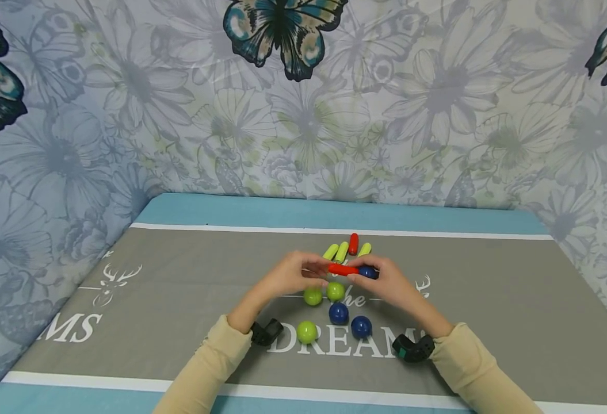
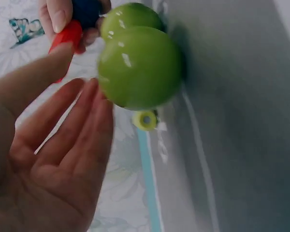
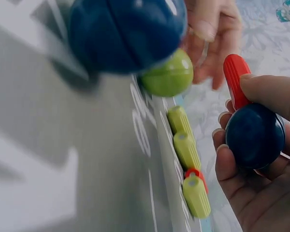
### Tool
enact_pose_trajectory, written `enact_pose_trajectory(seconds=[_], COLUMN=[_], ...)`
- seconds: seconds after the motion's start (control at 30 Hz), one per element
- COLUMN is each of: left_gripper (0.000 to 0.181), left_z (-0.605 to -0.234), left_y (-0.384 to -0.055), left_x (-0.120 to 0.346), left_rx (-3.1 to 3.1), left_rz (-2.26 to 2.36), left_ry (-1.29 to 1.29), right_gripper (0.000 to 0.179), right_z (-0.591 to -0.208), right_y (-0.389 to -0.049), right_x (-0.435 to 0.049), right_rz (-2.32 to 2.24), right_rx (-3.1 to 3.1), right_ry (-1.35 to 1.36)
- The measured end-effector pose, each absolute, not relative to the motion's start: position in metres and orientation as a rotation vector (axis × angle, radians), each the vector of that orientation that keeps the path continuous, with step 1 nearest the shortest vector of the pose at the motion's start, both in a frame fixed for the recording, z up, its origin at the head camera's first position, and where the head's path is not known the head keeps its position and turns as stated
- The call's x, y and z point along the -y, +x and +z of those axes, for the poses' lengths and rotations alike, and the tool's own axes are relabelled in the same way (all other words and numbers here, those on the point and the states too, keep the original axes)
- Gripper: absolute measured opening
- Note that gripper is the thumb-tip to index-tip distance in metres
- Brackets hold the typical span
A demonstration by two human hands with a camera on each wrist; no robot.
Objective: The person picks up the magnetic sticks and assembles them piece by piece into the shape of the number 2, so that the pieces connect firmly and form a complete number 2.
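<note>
My right hand (image 1: 386, 280) holds a glossy blue ball (image 3: 255, 136) in its curled fingers. The thumb presses a red ridged handle (image 3: 237, 79) against it, so handle and ball sit end to end, like a maraca. Close by the handle's free end is my left hand (image 1: 293, 273), its fingers fairly straight and its palm holding nothing in the left wrist view (image 2: 63, 159). Below the hands lie green balls (image 1: 307, 332) and two more blue balls (image 1: 361, 327) on the mat.
Behind the hands lie several short ridged handles, yellow-green (image 1: 342, 252) and red (image 1: 353, 244), near the back of the grey mat (image 1: 179, 333). The table has a light blue cloth edge (image 1: 334, 208) against a flowered wall (image 1: 303, 132).
</note>
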State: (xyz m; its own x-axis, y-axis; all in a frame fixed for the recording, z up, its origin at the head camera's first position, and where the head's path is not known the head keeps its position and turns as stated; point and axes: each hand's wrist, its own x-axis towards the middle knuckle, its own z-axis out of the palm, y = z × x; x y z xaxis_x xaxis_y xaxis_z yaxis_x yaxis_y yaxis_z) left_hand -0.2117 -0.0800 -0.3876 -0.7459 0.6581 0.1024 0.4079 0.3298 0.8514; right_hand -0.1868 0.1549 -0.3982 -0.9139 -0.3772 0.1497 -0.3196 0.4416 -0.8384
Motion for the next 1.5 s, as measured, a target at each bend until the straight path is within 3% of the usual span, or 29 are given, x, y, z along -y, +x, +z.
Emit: enact_pose_trajectory(seconds=[0.3, 0.63, 1.5], left_gripper=[0.053, 0.033, 0.036], left_z=[-0.394, -0.399, -0.391], left_y=[-0.210, -0.210, -0.202], left_x=[0.100, 0.107, 0.089], left_rx=[-2.250, -2.298, -2.458], left_rz=[1.063, 1.101, 1.440], left_ry=[1.096, 1.060, 0.889], right_gripper=[0.025, 0.022, 0.022], right_z=[-0.406, -0.411, -0.402], right_y=[-0.193, -0.194, -0.190], right_x=[-0.163, -0.169, -0.153], right_rz=[-1.383, -1.328, -1.237], right_rx=[-2.689, -2.734, -2.831], right_ry=[-0.573, -0.603, -0.791])
